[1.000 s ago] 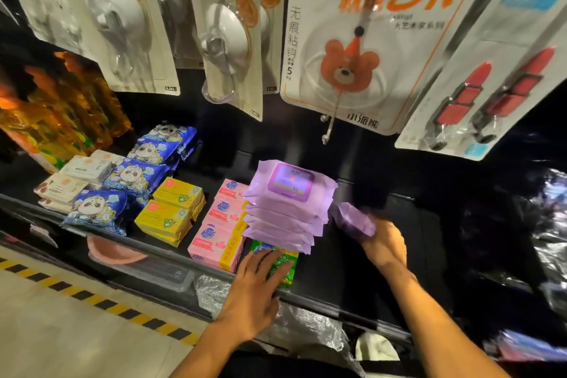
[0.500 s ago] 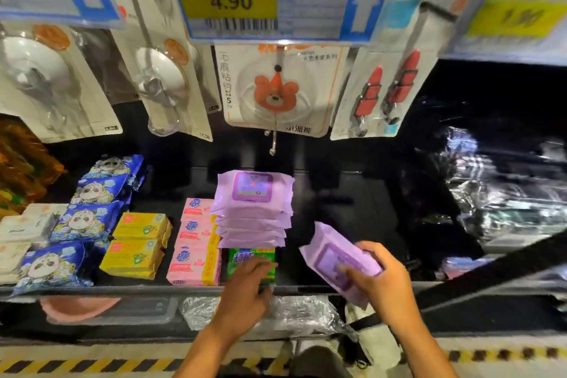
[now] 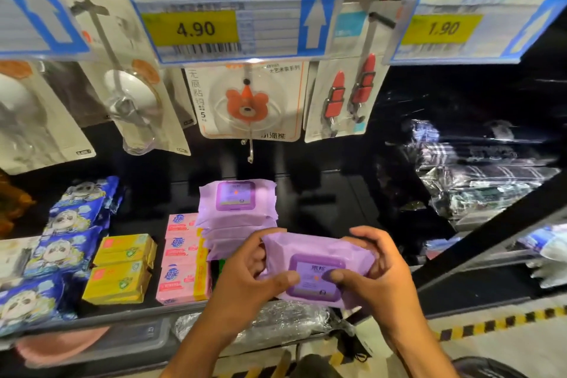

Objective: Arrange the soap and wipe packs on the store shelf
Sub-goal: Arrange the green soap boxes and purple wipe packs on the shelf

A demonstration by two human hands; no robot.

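Head cam has us holding one purple wipe pack in both hands, out over the front edge of the black shelf. Our left hand is curled round its left end and our right hand round the right end, thumbs on the lid. Just behind sits the stack of purple wipe packs, with pink soap boxes right beside it on the left, then yellow soap boxes.

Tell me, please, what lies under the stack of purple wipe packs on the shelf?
Only a sliver of a green pack shows below the purple stack. The left hand and the held wipe pack cover the rest, so its label cannot be read.
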